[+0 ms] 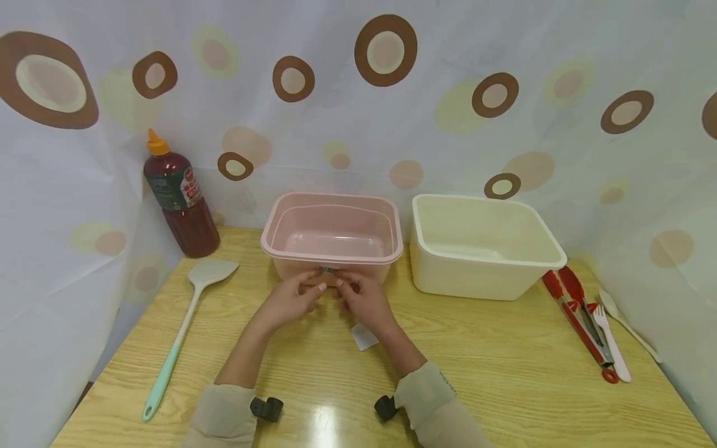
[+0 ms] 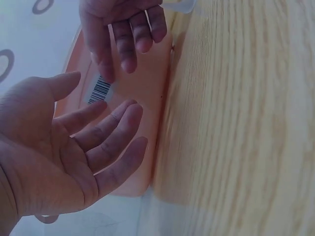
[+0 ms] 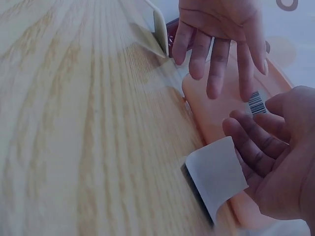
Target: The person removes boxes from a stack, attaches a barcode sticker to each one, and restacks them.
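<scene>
A barcode sticker (image 2: pixel 100 90) lies on the front wall of the pink plastic basin (image 1: pixel 332 256). My left hand (image 1: pixel 291 297) is at one end of it, its index fingertip right at the sticker's edge and the other fingers loosely extended. From the other side my right hand (image 1: pixel 364 300) reaches in, its index fingertip at the opposite end. Both thumbs stand off the wall, and neither hand grips anything. Below the right hand, a small curled piece of white paper (image 3: pixel 218 172) rests on the wooden table.
A cream bin (image 1: pixel 467 274) stands right of the basin. To the left are a spatula (image 1: pixel 178 339) and a red sauce bottle (image 1: pixel 182 205). Red-handled tongs (image 1: pixel 582 330), a pink fork (image 1: pixel 612 345) and a pale spoon (image 1: pixel 630 326) lie at the right. A patterned sheet hangs behind.
</scene>
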A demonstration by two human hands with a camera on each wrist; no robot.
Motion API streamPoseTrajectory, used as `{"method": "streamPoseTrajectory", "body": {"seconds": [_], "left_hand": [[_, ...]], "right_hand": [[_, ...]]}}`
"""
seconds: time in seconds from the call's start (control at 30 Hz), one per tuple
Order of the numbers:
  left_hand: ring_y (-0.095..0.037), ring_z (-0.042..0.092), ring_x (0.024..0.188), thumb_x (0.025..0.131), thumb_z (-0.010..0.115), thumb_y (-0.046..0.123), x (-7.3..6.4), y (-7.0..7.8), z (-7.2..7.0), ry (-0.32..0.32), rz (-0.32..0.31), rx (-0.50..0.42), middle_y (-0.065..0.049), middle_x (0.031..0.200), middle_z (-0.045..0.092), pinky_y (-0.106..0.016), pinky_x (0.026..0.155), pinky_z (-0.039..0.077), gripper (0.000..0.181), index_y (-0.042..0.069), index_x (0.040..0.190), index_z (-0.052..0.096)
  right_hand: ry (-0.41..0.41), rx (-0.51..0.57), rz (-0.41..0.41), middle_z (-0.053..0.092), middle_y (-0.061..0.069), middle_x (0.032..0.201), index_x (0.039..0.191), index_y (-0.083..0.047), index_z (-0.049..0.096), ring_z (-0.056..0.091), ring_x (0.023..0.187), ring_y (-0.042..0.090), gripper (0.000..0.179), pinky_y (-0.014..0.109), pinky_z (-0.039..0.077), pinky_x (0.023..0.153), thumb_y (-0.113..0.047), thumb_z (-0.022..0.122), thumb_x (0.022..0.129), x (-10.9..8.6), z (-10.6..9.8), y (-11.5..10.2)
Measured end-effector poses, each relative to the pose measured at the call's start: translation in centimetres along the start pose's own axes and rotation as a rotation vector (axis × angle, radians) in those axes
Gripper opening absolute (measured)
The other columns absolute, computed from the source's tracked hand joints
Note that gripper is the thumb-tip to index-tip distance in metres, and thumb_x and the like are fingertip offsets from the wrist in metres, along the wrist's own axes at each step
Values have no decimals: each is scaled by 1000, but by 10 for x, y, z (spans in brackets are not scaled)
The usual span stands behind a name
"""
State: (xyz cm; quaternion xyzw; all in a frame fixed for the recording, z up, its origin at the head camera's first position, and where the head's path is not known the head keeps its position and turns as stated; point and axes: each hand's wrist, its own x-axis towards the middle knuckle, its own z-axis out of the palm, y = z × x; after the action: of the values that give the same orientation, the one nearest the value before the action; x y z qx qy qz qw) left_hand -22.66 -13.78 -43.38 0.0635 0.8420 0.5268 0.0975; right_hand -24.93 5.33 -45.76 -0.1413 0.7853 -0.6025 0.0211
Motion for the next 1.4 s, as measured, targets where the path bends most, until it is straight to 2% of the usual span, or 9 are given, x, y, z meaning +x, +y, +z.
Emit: {"method": "streamPoseTrajectory", "body": {"seconds": [0.13,0.3,0.47,0.57,0.7,0.9,1.03,1.23,1.4], "left_hand": [[-32,73,99,104,58,33,-1,-1,0,0,-20,30,-22,129,67,-33,76,58,60,3,153,41],[-30,73,97,104,57,35,-3,0,-1,-5,-33,60,-23,123,70,-34,76,58,58,4,151,45],[-27,71,97,104,56,36,-2,3,0,-31,-18,80,-19,120,71,-33,76,57,51,6,145,54],[-25,70,95,104,57,38,-2,6,4,-48,-11,120,-15,115,72,-33,75,56,50,8,144,56],[-24,70,98,103,59,37,-3,11,10,-62,11,165,-12,113,73,-40,83,57,49,8,142,58],[-23,69,101,102,60,37,-8,18,17,-90,35,204,-11,116,73,-42,87,56,48,8,139,61],[-19,69,99,102,60,37,-8,20,19,-97,51,238,-10,116,73,-39,84,56,46,8,137,63],[-17,68,100,101,62,34,-12,25,23,-104,103,327,-4,116,74,-36,80,55,34,12,125,72],[-16,69,97,100,64,31,-17,30,25,-153,150,401,-1,110,75,-36,81,56,31,15,125,71]], "right_hand": [[-50,-14,15,74,23,96,130,-1,67,72,87,40,32,49,62,71,-17,59,103,-6,-6,-5],[-138,-97,15,75,17,105,129,-6,69,72,98,37,33,47,62,80,-24,59,104,-16,-24,-13],[-186,-318,0,76,6,110,123,-11,74,71,93,21,27,31,59,76,-22,64,100,-22,-44,-6],[-167,-446,-9,76,1,110,120,-16,76,68,92,14,24,30,56,76,-20,68,97,-26,-53,0],[-150,-512,-7,76,-1,108,120,-17,76,68,95,15,25,34,56,83,-17,70,96,-32,-62,6],[-247,-593,12,75,-5,99,114,-17,77,65,88,9,22,31,55,79,-25,72,94,-40,-74,16],[-304,-611,21,75,-8,96,108,-18,78,64,86,7,22,31,55,78,-33,74,92,-43,-75,19],[-331,-592,18,73,-6,90,97,-16,78,62,83,6,8,28,54,77,-20,72,92,-46,-75,19],[-304,-526,91,71,-5,88,97,-15,76,60,77,9,9,28,52,70,-17,67,97,-45,-77,19]]}}
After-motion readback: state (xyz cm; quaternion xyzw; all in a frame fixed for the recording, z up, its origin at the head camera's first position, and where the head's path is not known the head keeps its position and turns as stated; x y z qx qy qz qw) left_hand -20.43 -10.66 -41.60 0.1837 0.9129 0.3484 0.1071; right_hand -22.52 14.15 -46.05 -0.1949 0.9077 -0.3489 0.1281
